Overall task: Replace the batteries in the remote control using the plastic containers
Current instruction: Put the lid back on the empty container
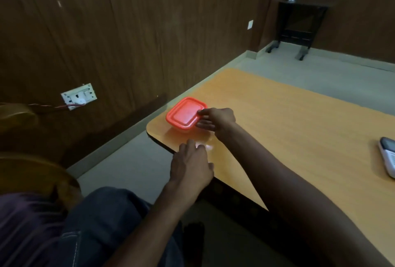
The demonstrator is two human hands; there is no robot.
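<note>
A clear plastic container with a red lid (pixel 184 113) stands near the left corner of the orange table (pixel 288 129). My right hand (pixel 215 119) reaches across and grips the lid's right edge, thumb on top and fingers underneath at the side. My left hand (pixel 191 165) hovers over the table's near edge, a little in front of the container, with its fingers loosely spread and nothing in it. A white and grey remote control (pixel 388 155) lies at the right edge of the view, partly cut off.
A wood-panelled wall with a white socket plate (pixel 79 96) and a red wire runs along the left. A dark side table (pixel 299 25) stands in the far corner. My lap and a wooden chair back (pixel 32 172) are at lower left.
</note>
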